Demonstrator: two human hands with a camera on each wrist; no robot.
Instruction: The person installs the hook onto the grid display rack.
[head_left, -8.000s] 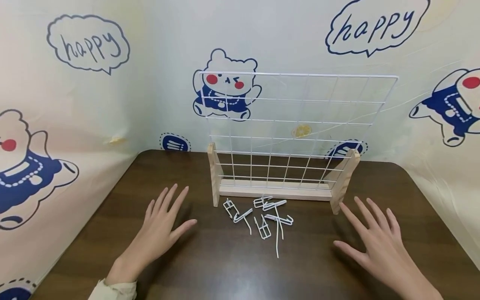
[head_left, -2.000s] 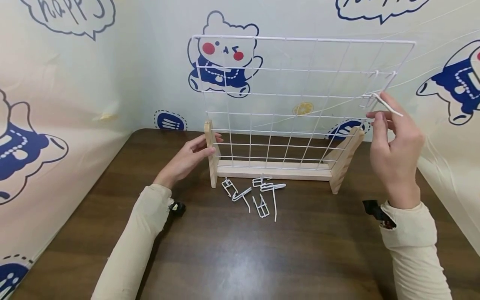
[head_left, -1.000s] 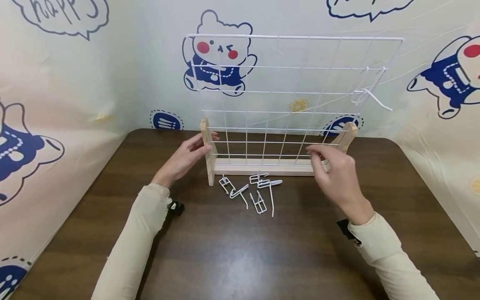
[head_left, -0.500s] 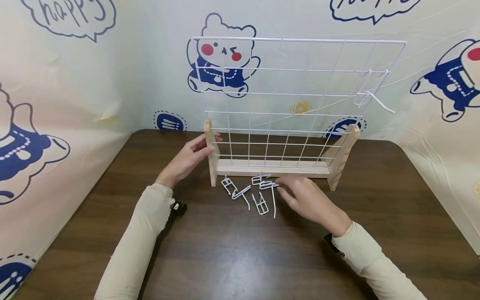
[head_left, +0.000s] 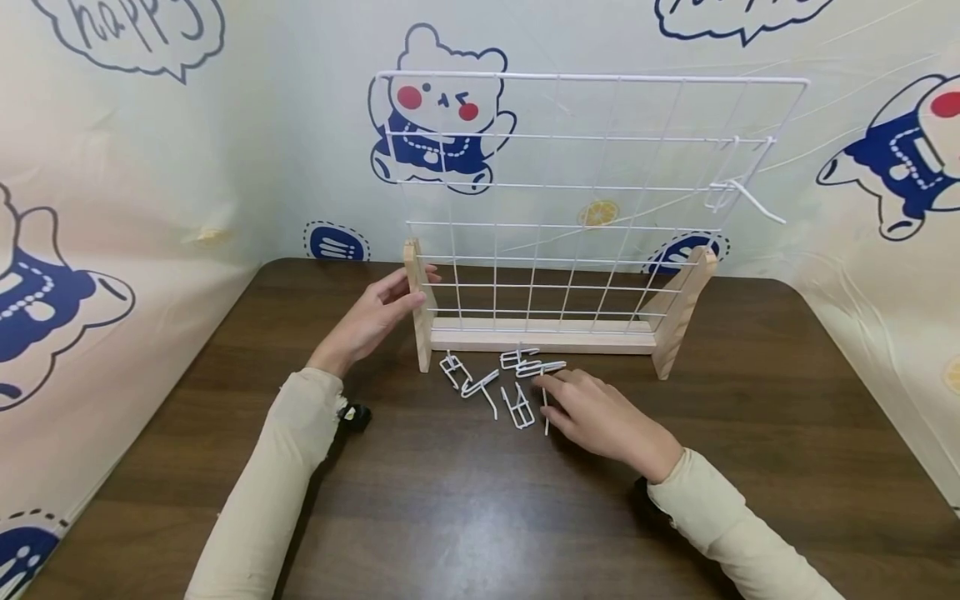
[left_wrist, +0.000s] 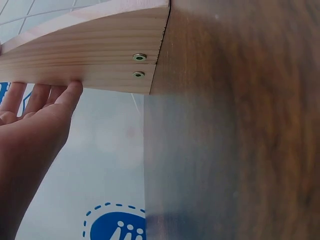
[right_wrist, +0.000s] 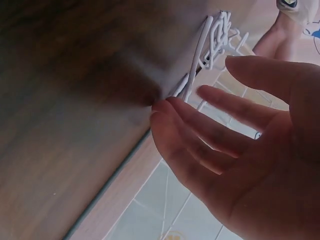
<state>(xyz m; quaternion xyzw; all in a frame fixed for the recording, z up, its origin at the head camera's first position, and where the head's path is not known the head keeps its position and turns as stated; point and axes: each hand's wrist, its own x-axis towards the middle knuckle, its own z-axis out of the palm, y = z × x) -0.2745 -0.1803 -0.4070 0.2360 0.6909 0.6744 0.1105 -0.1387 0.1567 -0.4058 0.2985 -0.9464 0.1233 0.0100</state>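
A white wire grid panel [head_left: 585,187] stands in a wooden base [head_left: 540,337] on the dark table. One white hook [head_left: 738,196] hangs at its upper right. Several loose white hooks [head_left: 495,383] lie in front of the base. My left hand [head_left: 408,287] holds the base's left upright [head_left: 415,292], thumb in front and fingers [left_wrist: 70,92] behind it. My right hand [head_left: 551,387] lies low over the pile. Its fingers [right_wrist: 200,120] are straight, their tips touching a long hook [right_wrist: 195,65], and the thumb stands apart.
The brown table [head_left: 465,508] has a rounded far edge. Cartoon-printed backdrop sheets [head_left: 187,167] close off the back and both sides. The base's right upright [head_left: 678,321] stands just beyond my right hand.
My right hand left the hook hanging on the grid's upper right, came down to the loose hooks, and now touches one. My left hand stays on the left upright.
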